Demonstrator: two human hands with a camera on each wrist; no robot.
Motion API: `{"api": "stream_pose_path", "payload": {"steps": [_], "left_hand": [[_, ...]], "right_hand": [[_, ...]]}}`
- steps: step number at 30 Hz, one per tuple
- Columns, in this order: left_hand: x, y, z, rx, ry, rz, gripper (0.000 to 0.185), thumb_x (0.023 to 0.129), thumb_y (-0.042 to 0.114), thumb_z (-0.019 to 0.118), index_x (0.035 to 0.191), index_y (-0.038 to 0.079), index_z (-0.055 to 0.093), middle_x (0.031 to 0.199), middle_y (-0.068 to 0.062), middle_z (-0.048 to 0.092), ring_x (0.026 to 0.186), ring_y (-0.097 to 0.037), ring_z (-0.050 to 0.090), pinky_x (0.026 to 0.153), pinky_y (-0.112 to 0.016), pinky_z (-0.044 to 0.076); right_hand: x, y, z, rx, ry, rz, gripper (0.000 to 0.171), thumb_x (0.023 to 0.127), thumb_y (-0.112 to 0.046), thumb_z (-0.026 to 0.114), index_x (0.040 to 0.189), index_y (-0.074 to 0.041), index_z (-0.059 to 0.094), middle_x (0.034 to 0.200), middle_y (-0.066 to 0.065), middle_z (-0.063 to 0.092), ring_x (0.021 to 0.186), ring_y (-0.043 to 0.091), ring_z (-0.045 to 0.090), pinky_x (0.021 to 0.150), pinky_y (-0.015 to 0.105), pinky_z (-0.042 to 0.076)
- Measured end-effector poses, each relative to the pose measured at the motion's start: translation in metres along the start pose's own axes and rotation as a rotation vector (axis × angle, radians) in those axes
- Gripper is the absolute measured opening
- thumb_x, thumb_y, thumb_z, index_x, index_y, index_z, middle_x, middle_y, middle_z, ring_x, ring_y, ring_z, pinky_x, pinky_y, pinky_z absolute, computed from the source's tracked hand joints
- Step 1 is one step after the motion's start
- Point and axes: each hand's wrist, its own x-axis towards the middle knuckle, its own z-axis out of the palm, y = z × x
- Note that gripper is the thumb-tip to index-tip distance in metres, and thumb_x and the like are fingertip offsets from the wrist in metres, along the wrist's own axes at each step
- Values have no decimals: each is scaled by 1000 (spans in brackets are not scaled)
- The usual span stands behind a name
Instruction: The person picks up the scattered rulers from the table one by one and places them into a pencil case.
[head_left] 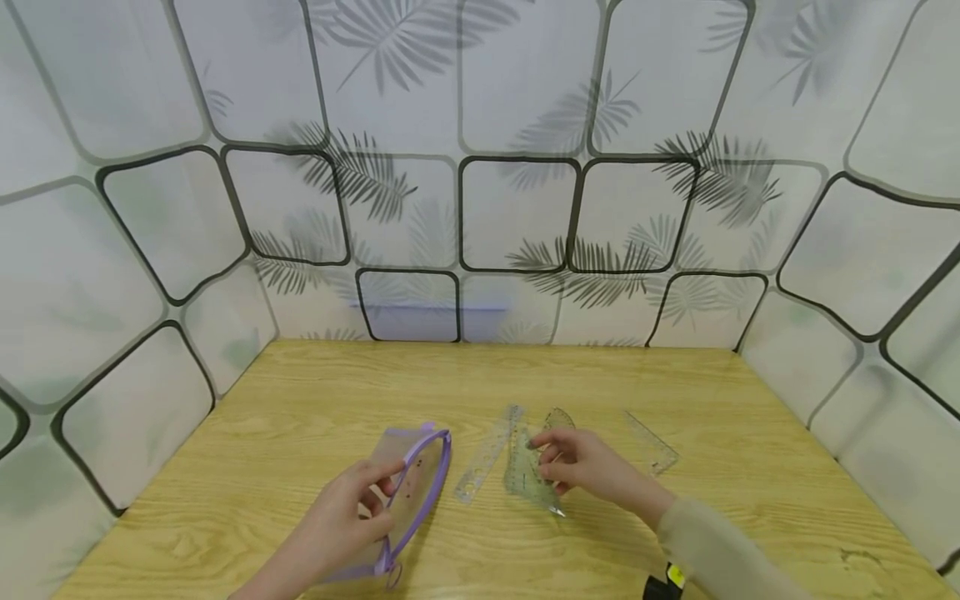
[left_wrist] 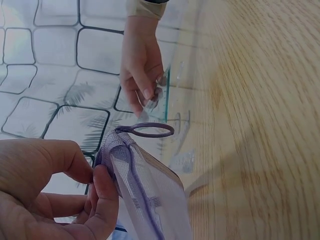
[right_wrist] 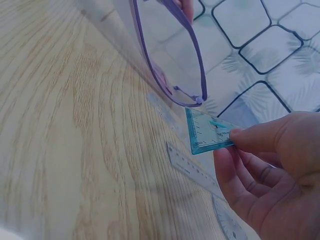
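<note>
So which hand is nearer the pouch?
Left. The left hand pinches the edge of the pouch; the right hand is apart from it, off to its right, holding the green set square.

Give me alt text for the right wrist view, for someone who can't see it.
A right hand pinches a clear, teal-edged set square above a wooden table. Beyond it, a purple-rimmed pouch gapes open; other clear measuring tools lie on the table.

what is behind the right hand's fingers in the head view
Past the right hand, a clear protractor peeks out; its near part is covered by the hand, so anything else there cannot be seen.
</note>
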Motion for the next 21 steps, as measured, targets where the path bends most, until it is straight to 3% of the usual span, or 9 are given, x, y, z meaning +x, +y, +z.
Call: {"api": "stream_pose_path", "payload": {"steps": [9, 21], "left_hand": [[0, 1, 0, -10, -9, -5, 58, 77, -4, 65, 134, -9, 55, 98, -6, 55, 72, -2, 52, 53, -17, 49], [1, 2, 0, -27, 3, -13, 58, 77, -4, 64, 134, -8, 55, 98, -8, 54, 73, -4, 53, 57, -17, 52]], "right_hand": [[15, -2, 13, 29, -27, 16, 44, 94, -11, 63, 134, 4, 53, 100, 12, 65, 78, 12, 65, 68, 31, 62], [31, -11, 28, 62, -27, 15, 40, 94, -10, 64, 132, 1, 55, 98, 10, 65, 76, 13, 65, 70, 37, 63]]}}
